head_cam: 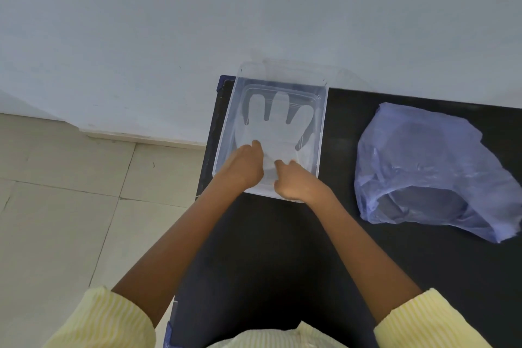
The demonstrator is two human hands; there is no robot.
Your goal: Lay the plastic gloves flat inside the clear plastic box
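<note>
A clear plastic box (pixel 226 118) stands at the far left of the black table. Inside it a translucent plastic glove (pixel 278 127) lies flat, fingers spread and pointing away from me. My left hand (pixel 243 165) and my right hand (pixel 293 182) both reach over the box's near rim and rest on the cuff end of the glove, fingers curled onto the plastic. Whether they pinch it or only press it down is unclear. The cuff edge is hidden under my hands.
A crumpled blue-violet plastic bag (pixel 432 172) lies on the black table (pixel 353 234) to the right of the box, its mouth toward me. The table's left edge runs just beside the box, with tiled floor (pixel 70 206) below. A white wall is behind.
</note>
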